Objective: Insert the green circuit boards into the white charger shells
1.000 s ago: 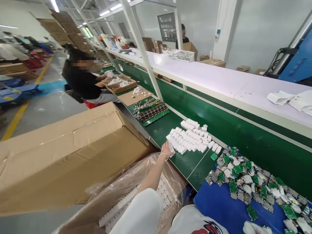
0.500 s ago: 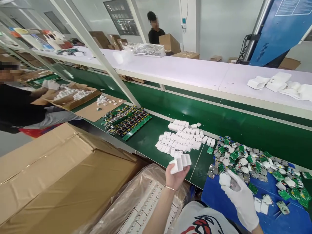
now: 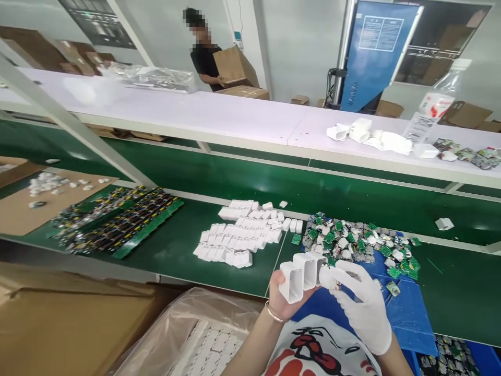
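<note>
My bare left hand [image 3: 282, 303] is wrapped around a short row of white plastic casings [image 3: 303, 275], their open ends turned toward me. In my right hand [image 3: 366, 303], which wears a white glove, a rounded white plastic piece [image 3: 327, 277] is pinched between thumb and fingers. This piece sits right against the rightmost casing; whether any of it is inside I cannot tell. Behind my left hand, rows of white casings [image 3: 235, 235] stand on the green bench. A heap of small circuit boards with white parts [image 3: 348, 237] lies beyond my right hand.
Circuit board panels [image 3: 129, 219] lie on the bench at left. A plastic-lined box [image 3: 207, 334] and a cardboard box [image 3: 58, 318] stand below the bench edge. The raised shelf [image 3: 270, 115] carries a bottle [image 3: 438, 102]. Across it, a person [image 3: 205, 60] holds a carton.
My right hand has brought the white piece from over the board heap to the casings in my left hand. The view has swung right. The person behind the shelf now grips the carton.
</note>
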`<state>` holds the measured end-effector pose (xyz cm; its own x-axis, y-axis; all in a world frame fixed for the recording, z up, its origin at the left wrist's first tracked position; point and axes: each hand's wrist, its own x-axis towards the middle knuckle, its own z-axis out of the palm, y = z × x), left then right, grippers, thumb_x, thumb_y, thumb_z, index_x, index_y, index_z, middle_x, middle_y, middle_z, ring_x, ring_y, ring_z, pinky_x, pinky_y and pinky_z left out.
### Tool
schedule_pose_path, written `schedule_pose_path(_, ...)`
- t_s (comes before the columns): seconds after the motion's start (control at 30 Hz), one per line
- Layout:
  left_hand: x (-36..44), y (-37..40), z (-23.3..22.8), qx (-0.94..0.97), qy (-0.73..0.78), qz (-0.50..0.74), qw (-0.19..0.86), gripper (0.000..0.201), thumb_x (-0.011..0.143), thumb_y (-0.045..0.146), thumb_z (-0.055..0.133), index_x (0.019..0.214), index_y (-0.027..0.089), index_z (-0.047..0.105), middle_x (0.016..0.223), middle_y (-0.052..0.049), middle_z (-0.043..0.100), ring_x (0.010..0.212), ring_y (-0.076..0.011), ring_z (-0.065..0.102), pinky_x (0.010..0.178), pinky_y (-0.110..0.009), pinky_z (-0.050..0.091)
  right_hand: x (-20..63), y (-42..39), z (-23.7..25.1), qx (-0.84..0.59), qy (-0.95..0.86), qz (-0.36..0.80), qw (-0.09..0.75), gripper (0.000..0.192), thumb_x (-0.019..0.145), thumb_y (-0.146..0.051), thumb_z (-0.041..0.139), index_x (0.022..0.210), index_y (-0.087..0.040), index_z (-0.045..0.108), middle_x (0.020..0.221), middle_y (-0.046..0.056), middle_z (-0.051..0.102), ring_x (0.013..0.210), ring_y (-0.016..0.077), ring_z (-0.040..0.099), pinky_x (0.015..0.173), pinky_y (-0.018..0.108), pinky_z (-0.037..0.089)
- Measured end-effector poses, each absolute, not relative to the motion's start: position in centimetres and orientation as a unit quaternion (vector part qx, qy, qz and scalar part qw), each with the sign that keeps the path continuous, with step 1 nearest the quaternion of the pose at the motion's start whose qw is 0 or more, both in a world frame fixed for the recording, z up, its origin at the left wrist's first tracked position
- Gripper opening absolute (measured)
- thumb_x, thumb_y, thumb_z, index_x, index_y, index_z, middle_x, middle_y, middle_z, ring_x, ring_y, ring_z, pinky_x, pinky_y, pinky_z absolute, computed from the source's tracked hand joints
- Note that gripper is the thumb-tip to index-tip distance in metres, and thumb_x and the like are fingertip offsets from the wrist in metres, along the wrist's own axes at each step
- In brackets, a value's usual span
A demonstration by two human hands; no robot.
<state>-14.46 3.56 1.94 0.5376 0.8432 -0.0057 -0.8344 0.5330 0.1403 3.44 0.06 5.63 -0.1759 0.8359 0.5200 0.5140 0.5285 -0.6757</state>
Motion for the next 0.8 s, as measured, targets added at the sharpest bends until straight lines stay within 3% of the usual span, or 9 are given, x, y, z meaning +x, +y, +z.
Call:
schedule_pose_path(0.17, -10.8, 3.6, 3.0, 0.08, 0.036, 0.433, 0.897, 0.04, 0.052, 0.027, 0.062, 0.09, 0.017, 0.07, 0.103, -0.007, 0.071, 0.096, -0.0279, 0.06, 0.084, -0.038, 0.044, 8.0, -0.5, 7.0, -0.412, -0.771, 0.061, 0.482, 0.035, 0.084, -0.011, 0.06, 0.116, -0.025, 0.057, 0.106, 0.006, 0.064, 0.099, 0.0201, 0.056, 0.085, 0.037, 0.047)
schedule_pose_path(0.3, -8.4, 3.2, 3.2, 0.069, 0.038, 0.422, 0.903, 0.04, 0.054, 0.027, 0.061, 0.092, 0.019, 0.07, 0.1, -0.005, 0.071, 0.094, -0.0278, 0.06, 0.081, -0.037, 0.044, 10.3, -0.5, 7.3, -0.398, -0.774, 0.006, 0.492, 0.026, 0.084, -0.013, 0.062, 0.107, -0.023, 0.058, 0.101, 0.005, 0.067, 0.098, 0.0205, 0.056, 0.101, 0.046, 0.034)
schedule_pose_path(0.4, -7.1, 2.7, 3.0, 0.047, 0.006, 0.415, 0.909, 0.046, 0.056, 0.029, 0.058, 0.099, 0.017, 0.069, 0.104, -0.006, 0.07, 0.098, -0.0278, 0.06, 0.085, -0.037, 0.044, 11.4, -0.2, 6.8, -0.386, -0.79, 0.009, 0.477, 0.023, 0.085, -0.012, 0.06, 0.104, -0.024, 0.059, 0.099, 0.003, 0.068, 0.1, 0.0201, 0.054, 0.104, 0.045, 0.029)
schedule_pose_path(0.8, -3.4, 1.0, 1.9, 0.094, 0.05, 0.491, 0.865, 0.053, 0.058, 0.028, 0.052, 0.107, 0.015, 0.066, 0.105, -0.008, 0.071, 0.099, -0.0291, 0.061, 0.085, -0.043, 0.044, 15.7, 0.1, 6.4, -0.379, -0.831, 0.005, 0.407, 0.028, 0.085, -0.018, 0.059, 0.112, -0.028, 0.058, 0.105, 0.001, 0.069, 0.097, 0.021, 0.058, 0.099, 0.043, 0.03)
